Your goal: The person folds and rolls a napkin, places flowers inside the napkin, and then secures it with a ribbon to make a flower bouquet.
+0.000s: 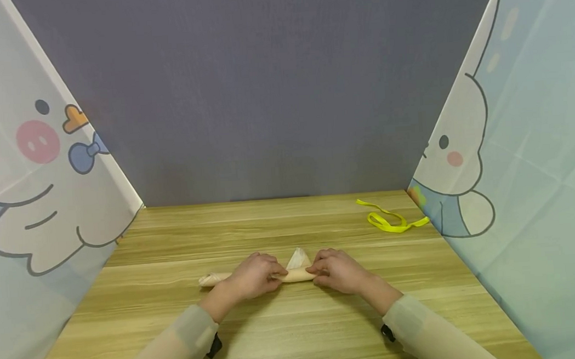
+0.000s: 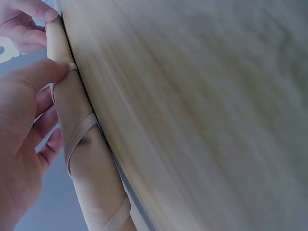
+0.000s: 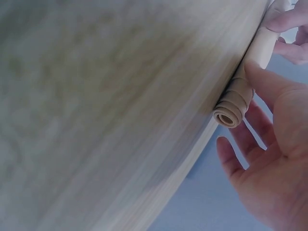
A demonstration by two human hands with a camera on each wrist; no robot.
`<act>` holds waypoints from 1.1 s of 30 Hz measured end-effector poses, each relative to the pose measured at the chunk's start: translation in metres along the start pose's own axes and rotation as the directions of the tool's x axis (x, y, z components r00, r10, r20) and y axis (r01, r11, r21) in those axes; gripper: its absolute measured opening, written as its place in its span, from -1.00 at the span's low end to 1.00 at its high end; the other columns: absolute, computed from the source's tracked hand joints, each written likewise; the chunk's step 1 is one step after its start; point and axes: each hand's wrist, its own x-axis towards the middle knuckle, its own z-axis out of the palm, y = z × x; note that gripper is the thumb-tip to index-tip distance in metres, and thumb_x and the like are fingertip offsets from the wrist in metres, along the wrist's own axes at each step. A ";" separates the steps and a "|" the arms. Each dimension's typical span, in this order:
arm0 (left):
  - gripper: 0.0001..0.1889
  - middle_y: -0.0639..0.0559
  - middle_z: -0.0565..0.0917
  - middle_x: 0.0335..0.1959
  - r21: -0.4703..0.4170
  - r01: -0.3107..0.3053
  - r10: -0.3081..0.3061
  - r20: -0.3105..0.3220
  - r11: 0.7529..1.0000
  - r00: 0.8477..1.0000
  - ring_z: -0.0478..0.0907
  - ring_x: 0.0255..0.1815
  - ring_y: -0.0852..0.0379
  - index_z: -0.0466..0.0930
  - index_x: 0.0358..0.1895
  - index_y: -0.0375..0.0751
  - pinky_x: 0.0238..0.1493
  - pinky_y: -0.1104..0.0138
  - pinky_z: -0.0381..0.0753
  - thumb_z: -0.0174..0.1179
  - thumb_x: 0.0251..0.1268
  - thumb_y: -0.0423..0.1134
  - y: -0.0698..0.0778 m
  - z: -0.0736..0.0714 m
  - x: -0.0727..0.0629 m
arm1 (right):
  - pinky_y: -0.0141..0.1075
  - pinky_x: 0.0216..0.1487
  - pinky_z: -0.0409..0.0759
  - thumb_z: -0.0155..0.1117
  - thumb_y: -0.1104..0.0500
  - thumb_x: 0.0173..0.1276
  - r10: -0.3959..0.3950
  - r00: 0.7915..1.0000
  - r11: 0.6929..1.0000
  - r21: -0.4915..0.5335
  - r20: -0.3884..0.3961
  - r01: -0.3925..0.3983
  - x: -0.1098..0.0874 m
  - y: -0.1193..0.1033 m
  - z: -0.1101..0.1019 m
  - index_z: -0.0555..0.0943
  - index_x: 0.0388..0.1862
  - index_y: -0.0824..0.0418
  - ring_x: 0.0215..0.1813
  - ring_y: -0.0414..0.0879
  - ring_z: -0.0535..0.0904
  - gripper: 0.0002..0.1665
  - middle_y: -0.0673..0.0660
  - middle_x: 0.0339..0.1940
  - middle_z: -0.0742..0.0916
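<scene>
The left hand (image 1: 256,276) pinches a rolled beige cloth (image 1: 298,275) between thumb and fingers; in the left wrist view the thumb presses the roll's face while the fingers lie behind it. The right hand (image 1: 340,271) grips the same roll near its right end, thumb on one side and fingertips on the other, with at least one finger standing clear of the cloth. The two hands are near each other, with a short stretch of roll showing between them.

The roll lies crosswise on the near-middle part of the wood-grain table (image 1: 302,332). Its left end reaches out past the left hand, and a pale triangular flap of the cloth points away from the person between the hands. Slanting edges wind around the roll, and its right end shows coiled layers around a small hollow.

Beige sleeves (image 1: 171,348) cover the forearms, with a dark piece (image 1: 214,346) by the left cuff. A yellow ribbon (image 1: 394,228) lies loosely looped at the far right of the table. Beyond stands a plain dark grey backdrop (image 1: 272,92), flanked by a left panel (image 1: 8,306) and a right panel (image 1: 547,147) printed with cartoon animals.
</scene>
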 end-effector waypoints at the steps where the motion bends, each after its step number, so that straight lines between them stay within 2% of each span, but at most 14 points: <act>1: -0.78 0.14 0.86 -0.08 -0.014 0.007 -0.007 0.001 1.000 1.000 0.77 -0.04 0.16 0.90 0.07 -0.01 0.34 -0.30 0.64 0.52 0.42 -0.23 0.000 0.000 0.000 | -0.23 0.02 0.66 0.55 0.07 0.49 -0.004 1.000 1.000 -0.004 -0.004 0.004 0.000 0.000 0.000 0.87 0.17 0.05 -0.06 -0.20 0.66 -0.69 -0.07 -0.04 0.79; 4: -0.78 0.14 0.87 -0.04 -0.047 0.027 -0.027 0.008 0.999 1.000 0.76 -0.05 0.18 0.88 0.12 -0.01 0.28 -0.20 0.68 0.48 0.48 -0.22 -0.001 -0.001 -0.003 | -0.22 0.01 0.68 0.51 0.06 0.53 -0.017 1.000 1.000 -0.025 -0.017 0.017 0.001 0.001 0.002 0.87 0.17 0.04 -0.06 -0.20 0.69 -0.71 -0.07 -0.07 0.82; 9: -0.75 0.12 0.87 -0.02 -0.105 0.043 -0.043 0.008 0.994 0.999 0.75 -0.11 0.24 0.84 0.18 -0.03 0.06 0.05 0.71 0.43 0.53 -0.22 -0.003 -0.001 -0.006 | -0.13 0.07 0.71 0.46 0.07 0.57 -0.020 0.999 0.998 -0.068 -0.035 0.017 0.001 0.001 0.003 0.87 0.17 0.01 -0.03 -0.13 0.73 -0.73 -0.07 -0.08 0.86; 15: -0.66 0.17 0.82 -0.21 -0.169 0.020 -0.023 -0.014 0.985 1.000 0.62 -0.35 0.39 0.68 0.31 -0.05 -0.07 0.20 0.71 0.38 0.57 -0.30 -0.008 0.004 -0.005 | 0.03 0.20 0.72 0.39 0.16 0.62 -0.008 0.999 0.997 -0.077 -0.046 0.004 0.001 -0.002 0.004 0.84 0.22 0.05 0.07 -0.01 0.78 -0.71 0.00 0.02 0.89; 17: -0.64 0.21 0.79 -0.26 -0.159 0.016 -0.019 -0.018 0.987 1.000 0.55 -0.39 0.43 0.64 0.34 -0.02 -0.06 0.18 0.69 0.36 0.58 -0.30 -0.008 0.005 -0.005 | 0.06 0.21 0.72 0.39 0.19 0.61 0.002 0.999 0.998 -0.058 -0.051 -0.005 0.001 -0.003 0.004 0.79 0.27 0.07 0.04 -0.01 0.78 -0.68 0.03 0.00 0.89; 20: -0.62 0.22 0.79 -0.26 -0.130 0.008 -0.012 -0.028 0.992 1.000 0.58 -0.37 0.42 0.62 0.35 0.02 0.02 0.09 0.71 0.36 0.59 -0.30 -0.009 0.005 -0.004 | 0.07 0.21 0.72 0.41 0.21 0.60 -0.003 0.997 1.000 -0.029 -0.072 0.001 0.002 -0.003 0.004 0.73 0.26 0.05 -0.03 -0.04 0.79 -0.68 0.04 -0.08 0.89; 22: -0.64 0.19 0.84 -0.17 -0.105 0.007 -0.010 -0.028 0.994 1.000 0.66 -0.30 0.37 0.66 0.33 0.04 0.07 0.02 0.72 0.36 0.58 -0.31 -0.008 0.004 -0.004 | 0.06 0.18 0.72 0.42 0.22 0.58 -0.016 0.996 1.000 -0.027 -0.087 0.014 0.003 -0.003 0.004 0.71 0.20 0.01 -0.08 -0.07 0.78 -0.71 0.01 -0.14 0.89; 27: -0.68 0.19 0.87 0.01 -0.055 0.029 -0.029 0.004 0.998 1.000 0.73 -0.13 0.28 0.81 0.26 0.08 0.09 -0.06 0.69 0.36 0.57 -0.32 -0.006 0.001 -0.004 | 0.09 0.19 0.71 0.44 0.22 0.56 -0.031 0.995 0.999 -0.043 -0.094 0.027 0.002 -0.003 0.004 0.82 0.05 0.01 -0.02 -0.05 0.79 -0.82 -0.06 -0.05 0.91; 30: -0.69 0.19 0.84 -0.04 -0.033 0.039 -0.038 0.019 0.999 0.999 0.67 -0.18 0.30 0.83 0.24 0.09 0.03 -0.03 0.67 0.38 0.56 -0.30 -0.004 0.001 -0.003 | 0.06 0.21 0.72 0.44 0.20 0.57 -0.031 0.996 0.998 -0.058 -0.081 0.026 0.002 -0.003 0.004 0.86 0.05 0.04 0.04 -0.02 0.78 -0.82 -0.03 -0.01 0.90; 33: -0.71 0.20 0.78 -0.05 -0.018 0.035 -0.034 0.016 0.999 0.999 0.61 -0.21 0.33 0.84 0.22 0.09 -0.02 0.06 0.64 0.41 0.54 -0.23 -0.003 0.002 -0.002 | -0.04 0.17 0.73 0.43 0.18 0.58 -0.028 0.997 0.998 -0.062 -0.067 0.024 0.002 -0.003 0.004 0.87 0.07 0.05 0.06 -0.05 0.74 -0.81 -0.02 -0.01 0.85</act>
